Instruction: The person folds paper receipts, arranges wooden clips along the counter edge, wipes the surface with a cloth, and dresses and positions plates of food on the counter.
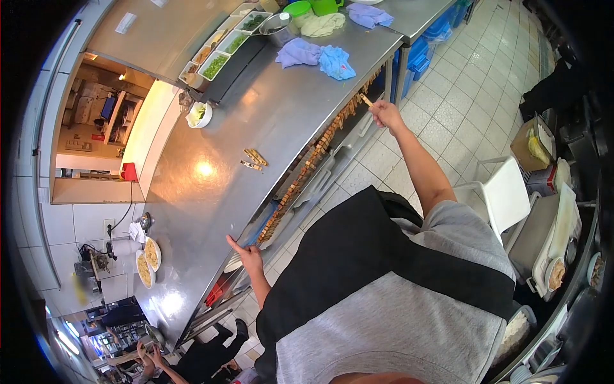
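Note:
A long row of wooden clothespins (306, 171) runs along the front edge of the steel table (211, 150). My right hand (385, 115) pinches one clothespin (366, 100) near the far end of the row. At the near end, my left hand (248, 255) is beside the table edge with its thumb and a finger spread apart and nothing visible in it. A few loose clothespins (255, 157) lie together on the tabletop, away from both hands.
Blue and purple cloths (336, 62), a tray of chopped greens (215, 66) and a white bowl (199, 115) stand on the table. Two oval dishes (145, 272) sit at its near left. A white chair (502, 198) stands right. Another person's hands (148, 356) show at bottom left.

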The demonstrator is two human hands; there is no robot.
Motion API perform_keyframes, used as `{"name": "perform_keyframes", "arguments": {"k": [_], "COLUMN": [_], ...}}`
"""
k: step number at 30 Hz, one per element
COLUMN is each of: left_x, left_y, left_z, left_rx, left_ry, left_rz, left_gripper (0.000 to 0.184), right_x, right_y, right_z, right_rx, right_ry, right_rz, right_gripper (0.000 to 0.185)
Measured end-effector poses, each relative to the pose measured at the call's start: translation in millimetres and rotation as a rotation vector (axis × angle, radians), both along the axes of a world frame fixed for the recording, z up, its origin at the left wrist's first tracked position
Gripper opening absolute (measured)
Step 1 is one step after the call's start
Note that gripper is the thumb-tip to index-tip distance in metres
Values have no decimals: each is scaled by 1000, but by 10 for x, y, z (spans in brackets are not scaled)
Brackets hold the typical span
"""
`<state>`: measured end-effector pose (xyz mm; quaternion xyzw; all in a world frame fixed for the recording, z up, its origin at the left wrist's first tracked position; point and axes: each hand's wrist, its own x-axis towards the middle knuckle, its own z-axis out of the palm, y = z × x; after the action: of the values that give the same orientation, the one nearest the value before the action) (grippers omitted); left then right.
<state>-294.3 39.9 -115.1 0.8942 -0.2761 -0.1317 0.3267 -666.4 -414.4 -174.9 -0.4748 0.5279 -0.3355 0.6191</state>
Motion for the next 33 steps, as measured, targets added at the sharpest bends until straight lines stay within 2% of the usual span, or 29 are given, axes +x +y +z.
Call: {"name": "perform_keyframes", "arguments": {"k": [3, 7, 14, 15, 17, 18, 19, 20, 22, 24, 26, 28, 30, 33], "left_x": [3, 7, 57, 81, 103, 71, 39, 5, -70, -69, -76, -91, -99, -107], "left_y": [-16, -5, 4, 1, 16, -8, -13, -18, -79, -85, -75, -83, -81, -82], "left_z": [-20, -18, -75, -118, -121, -84, -44, 14, 103, 70, 60, 93, 103, 111], "left_rx": [-24, -46, 13, -5, 20, 61, 101, 115, 139, 133, 118, 85, 74, 83], "left_ry": [17, 30, -5, -13, -40, -55, -69, -62, -40, -79, -80, -47, -50, -39], "left_rz": [37, 0, 6, 8, 23, 33, 44, 68, 96, 97, 93, 94, 88, 98], "left_gripper": [94, 94, 92, 92, 92, 92, 92, 92, 92, 92, 91, 91, 91, 91], "right_x": [-9, 60, 183, 163, 125, 83, 84, 156, 389, 815, 1240, 1702, 2125, 2396], "right_y": [-73, -225, -461, -460, -430, -422, -482, -330, -144, 356, 788, 896, 982, 1153], "right_z": [24, 92, 41, 13, -87, -205, -406, -290, -201, 351, 923, 945, 968, 1248], "right_rx": [-13, -12, 133, 139, 146, 109, 23, -109, -554, -741, -599, -975, -1012, -970], "right_ry": [-48, -1, -41, -82, -154, -214, -158, -48, 125, 139, 198, 174, 194, 444], "right_rz": [-138, -22, -124, -166, -293, -323, -362, -456, -415, -177, 254, 536, 698, 781], "right_gripper": [12, 13, 9, 11, 27, 35, 42, 40, 29, 20, 20, 24, 26, 25]}}
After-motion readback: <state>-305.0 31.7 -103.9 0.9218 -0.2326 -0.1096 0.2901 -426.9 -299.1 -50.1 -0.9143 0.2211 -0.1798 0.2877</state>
